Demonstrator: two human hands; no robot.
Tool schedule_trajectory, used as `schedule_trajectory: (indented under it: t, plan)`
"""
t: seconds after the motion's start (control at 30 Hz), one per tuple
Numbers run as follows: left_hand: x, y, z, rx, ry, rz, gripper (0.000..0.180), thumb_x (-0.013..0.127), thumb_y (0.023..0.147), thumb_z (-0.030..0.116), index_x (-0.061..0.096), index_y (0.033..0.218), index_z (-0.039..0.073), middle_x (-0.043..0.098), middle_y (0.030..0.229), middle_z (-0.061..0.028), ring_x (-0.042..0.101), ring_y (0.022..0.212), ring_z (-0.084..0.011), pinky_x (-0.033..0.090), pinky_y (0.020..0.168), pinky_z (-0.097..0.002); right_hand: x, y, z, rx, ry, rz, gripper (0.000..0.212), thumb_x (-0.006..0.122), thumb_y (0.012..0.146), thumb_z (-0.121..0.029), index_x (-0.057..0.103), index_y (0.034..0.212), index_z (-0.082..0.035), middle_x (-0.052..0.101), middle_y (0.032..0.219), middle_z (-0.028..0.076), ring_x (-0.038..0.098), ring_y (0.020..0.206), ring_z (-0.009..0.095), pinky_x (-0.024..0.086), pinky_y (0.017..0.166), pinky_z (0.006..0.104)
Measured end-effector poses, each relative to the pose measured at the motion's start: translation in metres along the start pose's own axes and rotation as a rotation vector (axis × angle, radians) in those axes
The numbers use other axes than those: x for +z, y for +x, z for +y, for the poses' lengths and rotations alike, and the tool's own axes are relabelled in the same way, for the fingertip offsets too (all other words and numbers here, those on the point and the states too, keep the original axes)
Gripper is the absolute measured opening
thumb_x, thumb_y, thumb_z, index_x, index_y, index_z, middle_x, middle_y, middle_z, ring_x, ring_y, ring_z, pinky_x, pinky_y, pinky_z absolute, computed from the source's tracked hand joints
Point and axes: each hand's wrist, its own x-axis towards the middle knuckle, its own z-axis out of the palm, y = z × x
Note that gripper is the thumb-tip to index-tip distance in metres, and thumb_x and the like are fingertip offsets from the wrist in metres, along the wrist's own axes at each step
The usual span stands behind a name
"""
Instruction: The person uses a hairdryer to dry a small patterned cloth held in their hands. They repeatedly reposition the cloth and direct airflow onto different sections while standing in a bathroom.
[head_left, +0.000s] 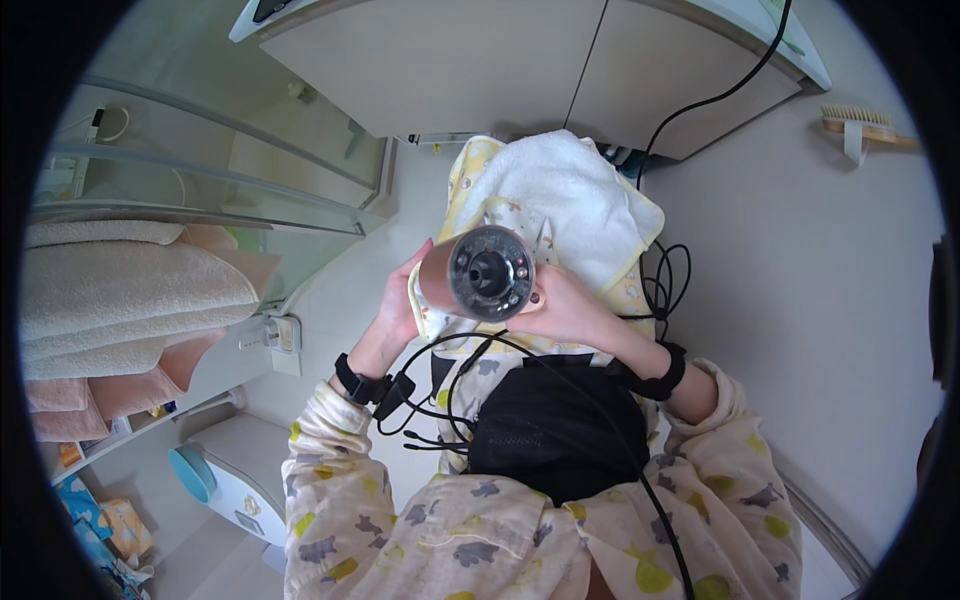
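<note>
A pink hair dryer (440, 275) points its dark, round end with a central knob up toward me. My right hand (565, 305) is closed round its lower part, just right of the body. On the other side, my left hand (402, 295) grips a yellow-edged fold of the towel; its fingertips are partly hidden behind the dryer. The white hooded towel (560, 175), with a yellow patterned border, spreads out beneath and beyond both hands. Black straps circle both my wrists.
A black cord (725, 95) runs down from the counter to loops (670, 280) beside the towel. Beige cabinet doors (450, 60) stand ahead. Folded towels (130, 290) hang at the left, by the glass shower screen. A black pouch (560, 425) with cables lies against my front. A brush (865, 125) hangs at right.
</note>
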Motion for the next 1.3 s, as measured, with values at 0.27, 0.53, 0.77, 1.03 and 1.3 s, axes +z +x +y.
schedule_trajectory:
  t: [0.27,0.53,0.77,1.03,1.3]
  plan:
    - [-0.001,0.001,-0.001,-0.025,-0.038,0.039,0.047,0.034,0.095,0.034,0.041,0.126,0.000,0.052,0.121,-0.0166,0.053,0.108,-0.0282,0.041,0.094,-0.0417,-0.007,-0.002,0.008,-0.048,0.109,0.011,0.042,0.069,0.061,-0.020,0.058,0.096,-0.002,0.063,0.084,0.018,0.062,0.079,0.034,0.049,0.071,0.0363]
    - [-0.002,0.002,-0.002,-0.033,0.009,0.073,0.051,0.034,0.094,0.037,0.038,0.127,-0.002,0.050,0.123,-0.0182,0.053,0.109,-0.0288,0.041,0.094,-0.0421,-0.007,-0.010,-0.005,-0.013,-0.096,0.033,0.041,0.076,0.062,-0.030,0.061,0.088,-0.002,0.064,0.083,0.016,0.063,0.076,0.033,0.050,0.067,0.0364]
    - [-0.003,0.000,0.000,-0.010,0.022,0.102,0.043,0.036,0.094,0.032,0.048,0.119,-0.001,0.055,0.116,-0.0174,0.054,0.106,-0.0283,0.042,0.095,-0.0422,-0.010,-0.006,0.004,0.057,-0.010,0.002,0.040,0.070,0.062,-0.024,0.058,0.095,-0.004,0.063,0.081,0.018,0.061,0.077,0.035,0.049,0.069,0.0384]
    - [-0.001,0.000,0.007,-0.046,0.010,0.051,0.045,0.036,0.094,0.034,0.048,0.120,-0.001,0.056,0.117,-0.0166,0.056,0.104,-0.0300,0.043,0.093,-0.0417,-0.030,-0.012,0.014,0.004,-0.030,0.130,0.032,0.072,0.064,-0.011,0.060,0.091,0.001,0.064,0.084,0.011,0.062,0.078,0.019,0.048,0.071,0.0310]
    - [0.021,0.020,0.016,-0.013,0.189,0.110,0.050,0.034,0.095,0.037,0.039,0.128,-0.001,0.052,0.122,-0.0150,0.053,0.110,-0.0258,0.040,0.096,-0.0378,-0.041,-0.013,0.032,0.140,0.096,0.164,0.035,0.070,0.061,-0.014,0.057,0.089,0.002,0.053,0.072,0.004,0.050,0.065,0.013,0.044,0.060,0.0271]
